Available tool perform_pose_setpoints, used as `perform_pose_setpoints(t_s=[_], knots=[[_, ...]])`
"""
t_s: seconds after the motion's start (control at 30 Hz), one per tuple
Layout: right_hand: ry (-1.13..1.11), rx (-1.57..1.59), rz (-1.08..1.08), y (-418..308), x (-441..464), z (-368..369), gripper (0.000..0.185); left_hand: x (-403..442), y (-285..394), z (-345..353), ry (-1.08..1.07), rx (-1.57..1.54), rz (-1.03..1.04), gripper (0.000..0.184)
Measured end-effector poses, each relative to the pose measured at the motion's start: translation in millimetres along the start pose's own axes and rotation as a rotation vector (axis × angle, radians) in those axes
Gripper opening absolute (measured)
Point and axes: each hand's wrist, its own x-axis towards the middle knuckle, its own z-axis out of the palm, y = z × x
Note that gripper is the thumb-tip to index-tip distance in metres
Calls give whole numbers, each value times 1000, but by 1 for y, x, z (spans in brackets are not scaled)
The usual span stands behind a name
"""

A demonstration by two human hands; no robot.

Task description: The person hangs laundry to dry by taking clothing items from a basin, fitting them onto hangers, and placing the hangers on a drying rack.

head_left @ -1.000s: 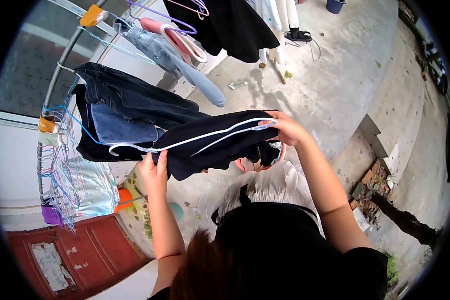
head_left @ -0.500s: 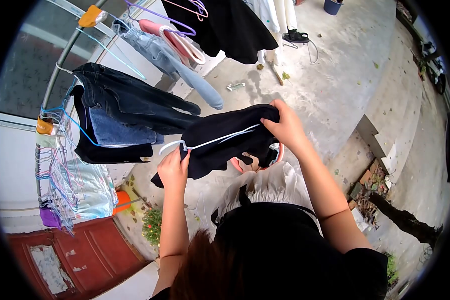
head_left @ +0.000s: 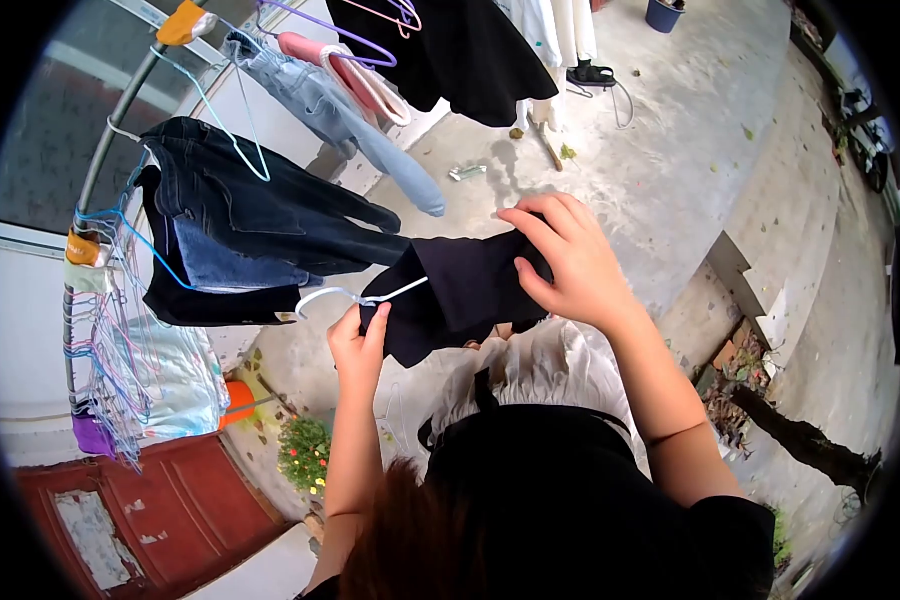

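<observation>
A black garment [head_left: 480,285] is draped over a light-blue hanger [head_left: 405,290] in front of my body, with a flap folded across the hanger's bar. My left hand [head_left: 358,345] pinches the hanger near the base of its hook, together with the dark cloth. At the garment's right end is my right hand [head_left: 580,262], its fingers stretched and its thumb apart from them. Cloth shows in the gap between that thumb and the fingers, but I see no firm grip. Most of the hanger's right side is hidden under the folded cloth.
Dark jeans [head_left: 260,190], light-blue jeans [head_left: 320,95] and a black garment [head_left: 450,60] hang from the curved metal rail [head_left: 120,110] on the left. Many bare hangers [head_left: 120,350] cluster below. An orange bucket [head_left: 238,400] and a flowering plant [head_left: 305,455] stand at lower left.
The black garment's right part has been folded leftward over the hanger. My right hand's fingers have spread from their pinch at the far end. My left hand still pinches the hanger.
</observation>
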Motion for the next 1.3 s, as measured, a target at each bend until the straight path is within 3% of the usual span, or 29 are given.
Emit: perform_pose_setpoints(t_s=[0.1,0.2,0.37,0.5,0.6,0.63,0.73,0.83,0.93,1.03,1.07,1.13,1.2,1.3], knots=[[-146,-58,-92,17,-4,1,23,3,7,-3,-23,-13,3,19],[-122,27,-131,7,-6,11,18,7,26,4,-43,-10,9,18],[105,68,-185,-4,-10,28,26,8,40,13,-77,72,0,15],[-162,31,16,-6,-6,9,18,11,38,-2,-152,-37,125,19],[-159,48,47,0,-5,4,17,17,30,-17,-153,-225,232,30],[-67,79,45,4,-5,5,13,23,40,-33,-242,-96,232,40],[-1,122,153,8,-4,-5,10,29,23,-51,-38,259,323,37],[41,123,198,14,-2,-10,12,18,0,-60,14,543,162,34],[76,167,221,21,0,-18,12,17,-31,-79,216,564,316,34],[125,274,317,37,-1,-35,11,22,-35,-109,394,621,210,35],[129,310,363,40,-2,-38,10,20,-36,-116,372,581,118,38],[121,313,321,35,-1,-41,10,20,-29,-118,302,643,145,34],[89,291,270,28,2,-41,10,18,-7,-109,215,375,166,31],[52,293,225,14,5,-35,11,21,22,-93,76,303,417,52]])
